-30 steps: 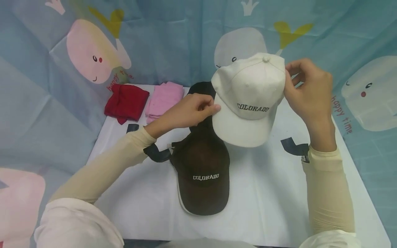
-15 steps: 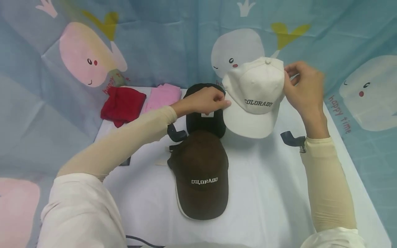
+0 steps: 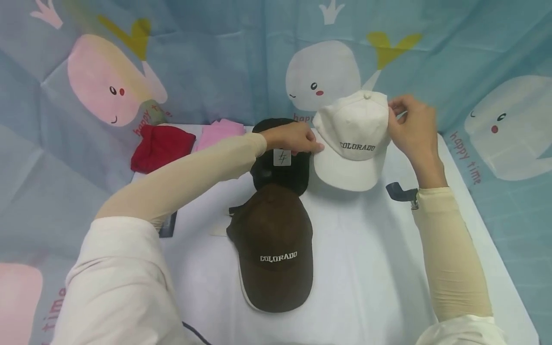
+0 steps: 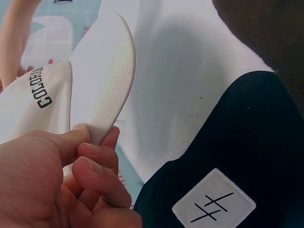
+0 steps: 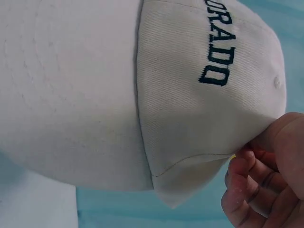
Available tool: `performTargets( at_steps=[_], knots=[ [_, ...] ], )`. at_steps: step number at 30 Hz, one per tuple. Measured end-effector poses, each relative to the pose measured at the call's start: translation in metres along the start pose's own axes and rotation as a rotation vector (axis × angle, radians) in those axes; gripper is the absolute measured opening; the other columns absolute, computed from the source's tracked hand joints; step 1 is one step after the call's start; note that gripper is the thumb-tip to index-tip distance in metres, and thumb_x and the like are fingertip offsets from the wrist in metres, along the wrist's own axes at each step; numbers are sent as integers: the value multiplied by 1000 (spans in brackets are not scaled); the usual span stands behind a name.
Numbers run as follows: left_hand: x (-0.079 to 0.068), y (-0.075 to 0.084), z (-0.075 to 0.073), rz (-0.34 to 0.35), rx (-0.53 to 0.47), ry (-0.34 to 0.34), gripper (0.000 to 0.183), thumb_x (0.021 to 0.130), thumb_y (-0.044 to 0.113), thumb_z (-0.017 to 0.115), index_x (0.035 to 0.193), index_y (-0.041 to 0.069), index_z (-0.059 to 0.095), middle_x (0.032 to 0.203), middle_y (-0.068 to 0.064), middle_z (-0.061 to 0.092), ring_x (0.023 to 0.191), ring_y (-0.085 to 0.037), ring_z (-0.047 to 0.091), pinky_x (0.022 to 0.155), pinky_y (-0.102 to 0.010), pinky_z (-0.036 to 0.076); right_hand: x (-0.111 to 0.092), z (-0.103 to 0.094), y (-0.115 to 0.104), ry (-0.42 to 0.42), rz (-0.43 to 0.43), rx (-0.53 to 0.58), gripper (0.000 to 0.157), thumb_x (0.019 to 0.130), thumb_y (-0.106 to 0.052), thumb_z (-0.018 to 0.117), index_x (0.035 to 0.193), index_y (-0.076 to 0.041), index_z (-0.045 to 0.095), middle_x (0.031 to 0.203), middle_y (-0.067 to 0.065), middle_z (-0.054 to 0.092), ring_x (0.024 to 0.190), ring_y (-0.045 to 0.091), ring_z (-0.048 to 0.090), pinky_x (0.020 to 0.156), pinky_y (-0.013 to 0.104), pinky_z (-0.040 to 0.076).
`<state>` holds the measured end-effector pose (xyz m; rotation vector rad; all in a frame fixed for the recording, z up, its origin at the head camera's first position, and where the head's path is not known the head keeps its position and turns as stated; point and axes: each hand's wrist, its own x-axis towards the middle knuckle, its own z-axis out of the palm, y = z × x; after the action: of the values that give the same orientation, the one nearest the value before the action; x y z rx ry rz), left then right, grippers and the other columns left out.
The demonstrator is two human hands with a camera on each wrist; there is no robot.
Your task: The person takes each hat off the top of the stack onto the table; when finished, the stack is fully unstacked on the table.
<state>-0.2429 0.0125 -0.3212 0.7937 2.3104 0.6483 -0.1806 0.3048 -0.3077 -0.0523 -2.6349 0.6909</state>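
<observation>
A white baseball cap (image 3: 360, 129) with COLORADO lettering is held up by both hands at the back right, its brim toward the front. My left hand (image 3: 295, 136) pinches the brim's left corner between thumb and fingers, plain in the left wrist view too, where the brim (image 4: 111, 90) runs up from the fingertips. With the other side of the crown, my right hand (image 3: 414, 127) has a pinching grip; the right wrist view shows thumb and fingers (image 5: 266, 166) on its edge. Below the left hand lies a black cap (image 3: 280, 175) with a white patch, partly hidden by that hand.
A brown COLORADO cap (image 3: 276, 244) lies in the middle of the white table (image 3: 358, 278), overlapping the black cap's front. A folded red cloth (image 3: 161, 146) and a folded pink cloth (image 3: 217, 134) lie at the back left, near the blue printed curtain (image 3: 224, 57).
The white cap has moved slightly down and back over the table, right of the black cap. My left arm has reached further across, and the black cap's patch has come into view.
</observation>
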Motion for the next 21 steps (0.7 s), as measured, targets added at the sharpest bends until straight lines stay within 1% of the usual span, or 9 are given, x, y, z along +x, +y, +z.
performTargets(
  at_steps=[5, 8, 11, 14, 17, 21],
  knots=[
    [9, 0, 5, -68, -9, -94, 45, 107, 45, 58, 78, 11, 61, 71, 1, 48, 75, -26, 55, 58, -29, 34, -1, 10, 5, -9, -23, 15, 36, 106, -29, 57, 123, -1, 72, 106, 18, 74, 71, 22, 57, 52, 15, 35],
    [14, -1, 8, -100, -20, -136, 45, 108, 43, 58, 76, 12, 57, 74, 0, 48, 73, -22, 52, 60, -30, 33, -1, 18, 9, -29, -30, 19, 37, 107, -29, 57, 124, 0, 72, 106, 19, 74, 71, 22, 58, 52, 14, 35],
    [20, -3, 10, -127, -28, -181, 43, 108, 42, 58, 78, 11, 56, 76, -1, 49, 72, -19, 50, 61, -30, 33, -1, 26, 15, -59, -21, 20, 37, 108, -29, 57, 126, 0, 71, 107, 20, 73, 72, 23, 59, 51, 14, 35],
    [27, -2, 12, -158, -35, -243, 41, 108, 39, 57, 79, 10, 57, 77, -2, 50, 68, -17, 47, 59, -28, 31, -1, 33, 22, -88, -10, 10, 37, 108, -29, 57, 127, 0, 70, 108, 21, 73, 71, 25, 60, 51, 17, 37],
    [35, 2, 14, -194, -43, -305, 38, 108, 35, 55, 83, 8, 59, 79, -4, 51, 69, -16, 46, 58, -27, 32, -2, 38, 27, -106, 12, 6, 39, 108, -30, 56, 128, 0, 70, 110, 21, 73, 74, 27, 62, 53, 22, 40],
    [43, 8, 17, -242, -6, -354, 34, 108, 32, 55, 89, 4, 62, 75, -2, 50, 68, -15, 45, 58, -25, 33, -2, 43, 30, -114, 27, 0, 39, 109, -31, 56, 129, 0, 69, 112, 21, 73, 78, 30, 64, 57, 27, 43]
  ],
)
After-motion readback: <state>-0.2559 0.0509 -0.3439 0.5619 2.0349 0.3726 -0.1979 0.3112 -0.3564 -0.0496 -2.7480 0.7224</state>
